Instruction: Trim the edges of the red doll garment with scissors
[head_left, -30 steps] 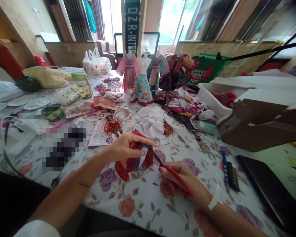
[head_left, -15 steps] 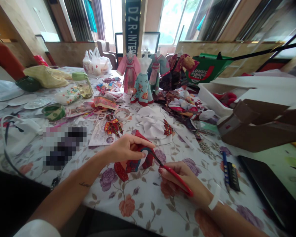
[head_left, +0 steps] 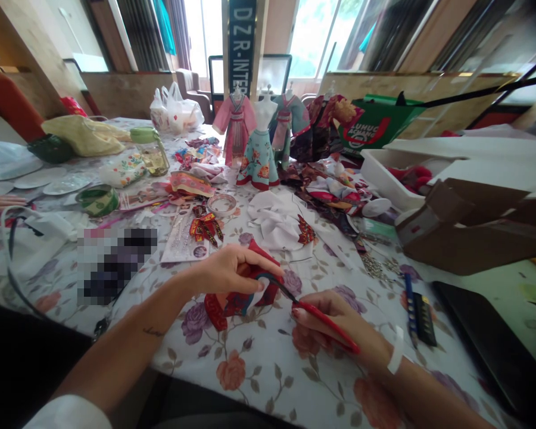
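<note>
The bench (head_left: 254,387) is spread with a rose-print cloth. Dolls' dresses on stands (head_left: 259,161) stand toward its far edge, white discs (head_left: 40,182) and a green tape roll (head_left: 97,200) lie toward the left edge, and a brown cardboard box (head_left: 469,238) sits toward the right edge.

Sheeny red cloth (head_left: 239,304) — smooth — on a matt floral tablecloth (head_left: 268,381); glossy red plastic handle (head_left: 328,325).

a co-worker's hand (head_left: 0,204) now at far left, red-handled scissors (head_left: 328,319) apparently shifted slightly right
</note>
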